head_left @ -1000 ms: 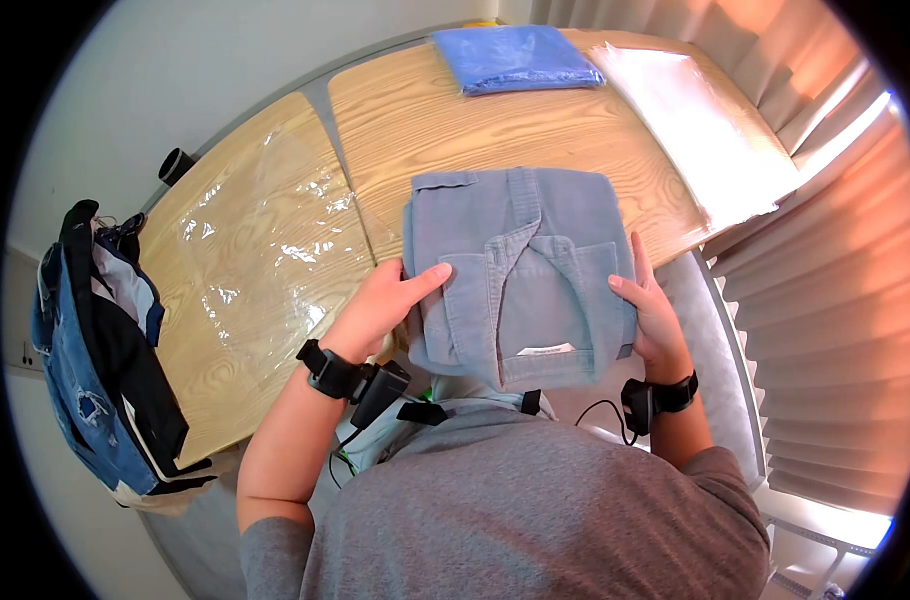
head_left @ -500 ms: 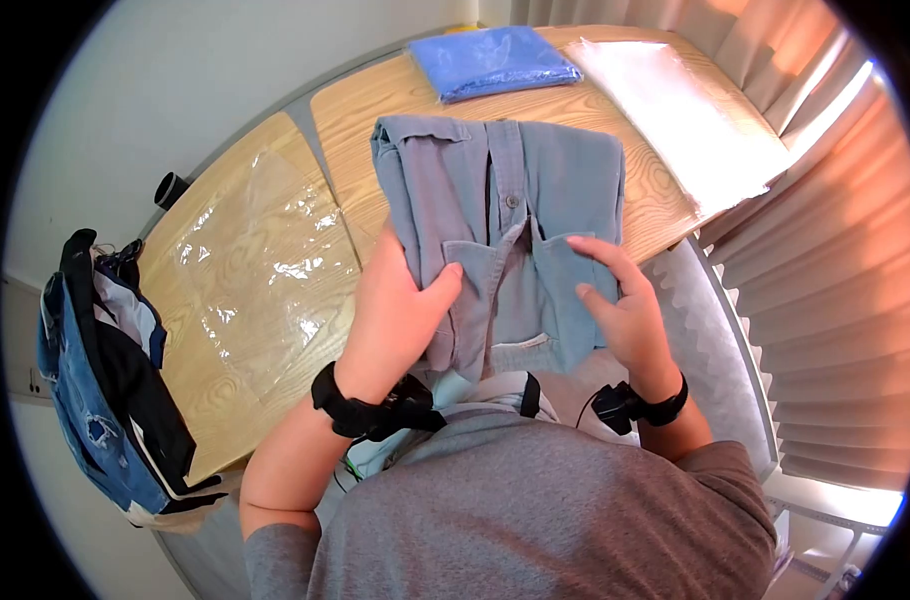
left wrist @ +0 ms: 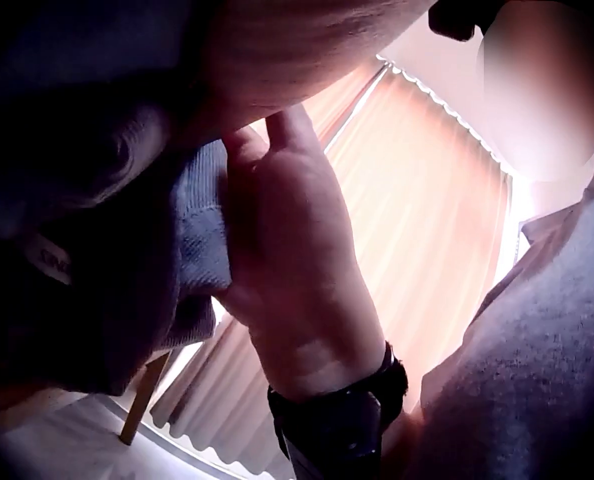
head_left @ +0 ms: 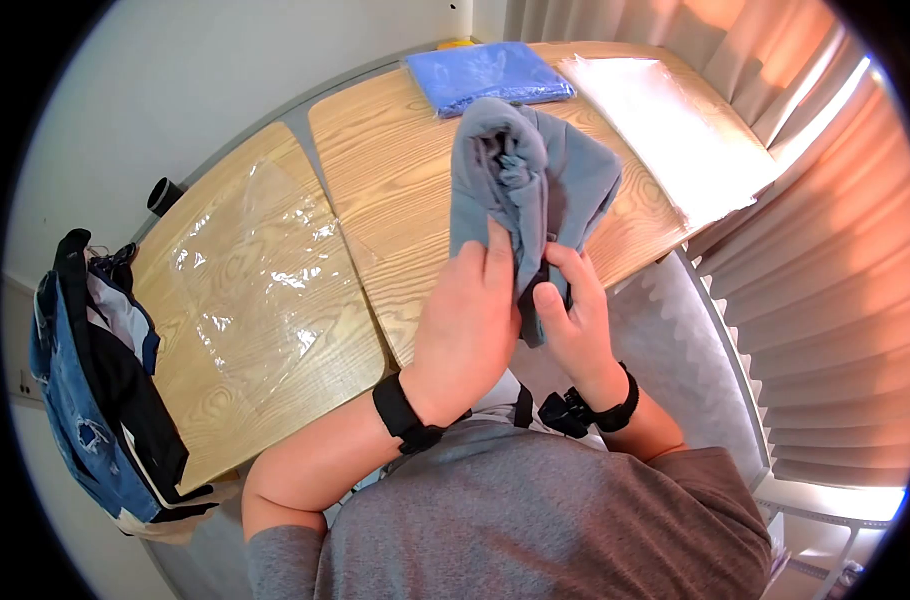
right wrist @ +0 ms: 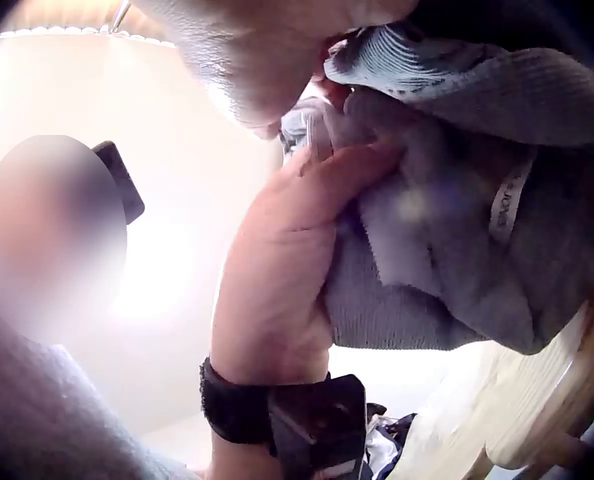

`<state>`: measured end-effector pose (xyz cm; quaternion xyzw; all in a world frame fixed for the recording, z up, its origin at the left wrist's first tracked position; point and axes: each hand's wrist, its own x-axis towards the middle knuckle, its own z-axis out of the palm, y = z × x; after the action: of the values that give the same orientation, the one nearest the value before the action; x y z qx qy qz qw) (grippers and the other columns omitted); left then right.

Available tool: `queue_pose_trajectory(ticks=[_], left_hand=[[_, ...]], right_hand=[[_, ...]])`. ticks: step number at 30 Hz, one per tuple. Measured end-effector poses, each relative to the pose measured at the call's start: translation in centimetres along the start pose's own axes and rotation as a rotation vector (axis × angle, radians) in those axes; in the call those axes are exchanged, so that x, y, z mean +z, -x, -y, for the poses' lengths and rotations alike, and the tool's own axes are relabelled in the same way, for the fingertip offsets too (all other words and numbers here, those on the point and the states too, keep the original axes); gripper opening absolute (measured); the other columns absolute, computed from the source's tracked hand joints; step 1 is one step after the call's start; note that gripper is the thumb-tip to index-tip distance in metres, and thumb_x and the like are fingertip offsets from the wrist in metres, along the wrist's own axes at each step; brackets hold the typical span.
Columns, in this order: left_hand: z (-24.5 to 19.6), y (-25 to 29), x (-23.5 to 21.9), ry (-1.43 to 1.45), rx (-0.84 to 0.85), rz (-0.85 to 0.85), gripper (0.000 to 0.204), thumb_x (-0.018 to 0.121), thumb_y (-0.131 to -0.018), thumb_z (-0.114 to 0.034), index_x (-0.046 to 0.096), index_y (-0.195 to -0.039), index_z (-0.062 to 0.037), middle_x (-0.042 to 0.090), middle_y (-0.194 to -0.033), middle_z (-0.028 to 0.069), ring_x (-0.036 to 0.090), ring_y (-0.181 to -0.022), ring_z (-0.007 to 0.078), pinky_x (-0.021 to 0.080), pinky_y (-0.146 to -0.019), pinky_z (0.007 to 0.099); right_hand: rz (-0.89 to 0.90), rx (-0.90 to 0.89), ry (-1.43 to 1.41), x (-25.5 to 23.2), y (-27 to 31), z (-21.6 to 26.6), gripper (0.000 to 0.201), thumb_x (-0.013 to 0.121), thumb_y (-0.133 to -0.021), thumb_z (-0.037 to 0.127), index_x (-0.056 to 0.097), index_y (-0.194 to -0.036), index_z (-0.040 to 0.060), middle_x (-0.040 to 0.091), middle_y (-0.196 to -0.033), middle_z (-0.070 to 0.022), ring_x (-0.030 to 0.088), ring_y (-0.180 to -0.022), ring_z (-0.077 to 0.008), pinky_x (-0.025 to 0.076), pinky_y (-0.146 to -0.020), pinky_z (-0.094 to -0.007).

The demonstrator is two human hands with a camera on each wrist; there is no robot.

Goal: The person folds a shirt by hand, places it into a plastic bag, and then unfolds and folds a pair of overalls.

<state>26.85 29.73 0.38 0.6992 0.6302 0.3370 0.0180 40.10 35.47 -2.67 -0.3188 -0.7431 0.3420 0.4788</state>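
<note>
A folded grey-blue corduroy shirt [head_left: 585, 180] is held up in front of the body, over the near edge of the table. It is squeezed narrow, and its far end shows a rolled, gathered opening. My left hand [head_left: 470, 320] grips it from the left, index finger stretched along the cloth. From the right, my right hand [head_left: 580, 320] pinches the near part between thumb and fingers. In the right wrist view, a pale label [right wrist: 507, 205] shows inside the shirt [right wrist: 417, 310], and my left hand [right wrist: 277, 260] reaches into the folds. Some fingers are hidden by the cloth.
A clear plastic bag [head_left: 265, 260] lies flat on the wooden table [head_left: 375, 150]. A blue packaged garment [head_left: 490, 75] and a stack of clear bags [head_left: 675, 130] lie at the back. Clothes [head_left: 105, 370] hang at the left edge, near a black cup [head_left: 163, 196]. Curtains [head_left: 815, 330] line the right.
The shirt was held flat and wide by its two sides. My hands have come together, squeezing it narrow and tilting its far end up; the left hand moved right.
</note>
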Motion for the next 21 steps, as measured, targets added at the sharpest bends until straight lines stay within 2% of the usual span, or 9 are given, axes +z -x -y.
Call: queue_pose_trajectory(ticks=[5, 7, 8, 13, 15, 16, 17, 19, 21], left_hand=[[0.5, 0.4, 0.4, -0.031, 0.124, 0.07, 0.068, 0.06, -0.07, -0.004, 0.033, -0.131, 0.0128, 0.047, -0.095, 0.0168, 0.048, -0.082, 0.0311, 0.044, -0.073, 0.0361], [0.9, 0.8, 0.6, 0.158, 0.212, 0.174, 0.078, 0.063, -0.068, -0.001, 0.026, -0.135, 0.0103, 0.044, -0.103, 0.023, 0.046, -0.09, 0.0377, 0.041, -0.077, 0.0435], [0.8, 1.0, 0.7, 0.163, 0.242, 0.189, 0.07, 0.063, -0.066, -0.002, 0.035, -0.129, 0.0109, 0.043, -0.107, 0.0228, 0.044, -0.094, 0.0374, 0.041, -0.081, 0.0434], [0.9, 1.9, 1.4, 0.219, 0.301, 0.286, 0.048, 0.063, -0.063, -0.004, 0.05, -0.109, 0.008, 0.044, -0.111, 0.0208, 0.045, -0.098, 0.0357, 0.042, -0.086, 0.0417], [1.6, 2.1, 1.6, 0.283, 0.352, 0.236, 0.052, 0.064, -0.063, -0.004, 0.049, -0.111, 0.0084, 0.044, -0.112, 0.02, 0.045, -0.101, 0.0352, 0.042, -0.087, 0.0425], [2.0, 2.2, 1.0, 0.292, 0.329, 0.307, 0.059, 0.067, -0.068, -0.009, 0.046, -0.121, 0.0061, 0.042, -0.125, 0.0208, 0.044, -0.111, 0.0361, 0.041, -0.093, 0.0424], [2.6, 2.7, 0.5, 0.281, 0.295, 0.3, 0.059, 0.067, -0.068, -0.009, 0.046, -0.121, 0.0061, 0.042, -0.125, 0.0208, 0.044, -0.111, 0.0361, 0.041, -0.093, 0.0424], [3.7, 3.5, -0.7, 0.402, 0.394, 0.305, 0.068, 0.069, -0.073, -0.016, 0.04, -0.132, 0.0014, 0.034, -0.137, 0.0222, 0.041, -0.12, 0.0371, 0.037, -0.1, 0.0418], [5.4, 5.2, -3.2, 0.387, 0.25, 0.302, 0.068, 0.067, -0.08, -0.023, 0.036, -0.138, -0.0053, 0.028, -0.143, 0.0229, 0.038, -0.126, 0.0367, 0.033, -0.104, 0.0418]], right_hand=[[-0.038, 0.05, -0.007, 0.8, -0.5, -0.3, 0.04, 0.067, -0.08, 0.028, 0.054, -0.104, -0.0002, 0.055, -0.096, -0.0143, 0.053, -0.088, -0.0252, 0.043, -0.08, -0.0323], [-0.087, 0.23, -0.081, 1.1, -0.7, -0.3, 0.037, 0.069, -0.078, 0.025, 0.054, -0.099, -0.0007, 0.054, -0.094, -0.012, 0.052, -0.087, -0.0205, 0.042, -0.079, -0.0303], [-0.104, 0.263, -0.127, 1.2, -0.9, -0.6, 0.035, 0.071, -0.076, 0.021, 0.053, -0.096, -0.001, 0.054, -0.091, -0.009, 0.05, -0.084, -0.0152, 0.042, -0.075, -0.0281], [-0.102, 0.374, -0.417, 1.8, -2.0, -1.5, 0.033, 0.071, -0.077, 0.016, 0.055, -0.1, -0.0016, 0.057, -0.088, -0.004, 0.051, -0.08, -0.0106, 0.043, -0.071, -0.0251], [-0.018, 0.479, -0.458, 1.4, -2.2, -2.1, 0.03, 0.069, -0.08, 0.014, 0.057, -0.103, -0.0008, 0.058, -0.09, -0.0027, 0.052, -0.082, -0.0096, 0.044, -0.072, -0.0248], [-0.019, 0.498, -0.468, 1.4, -2.1, -2.5, 0.029, 0.068, -0.082, 0.013, 0.057, -0.105, -0.0005, 0.059, -0.091, -0.0026, 0.053, -0.082, -0.0094, 0.044, -0.073, -0.0244], [-0.02, 0.512, -0.477, 1.3, -2.2, -2.9, 0.028, 0.066, -0.084, 0.013, 0.057, -0.107, -0.0001, 0.059, -0.093, -0.0026, 0.053, -0.083, -0.0091, 0.044, -0.073, -0.0241], [-0.025, 0.487, -0.458, 1.2, -2.3, -3.0, 0.029, 0.063, -0.087, 0.013, 0.055, -0.112, -0.0004, 0.061, -0.1, -0.0045, 0.055, -0.087, -0.0107, 0.045, -0.077, -0.0243], [-0.018, 0.528, -0.611, 0.8, -1.9, -3.9, 0.03, 0.061, -0.089, 0.011, 0.054, -0.115, -0.0008, 0.061, -0.105, -0.0066, 0.056, -0.092, -0.0123, 0.046, -0.082, -0.026]])
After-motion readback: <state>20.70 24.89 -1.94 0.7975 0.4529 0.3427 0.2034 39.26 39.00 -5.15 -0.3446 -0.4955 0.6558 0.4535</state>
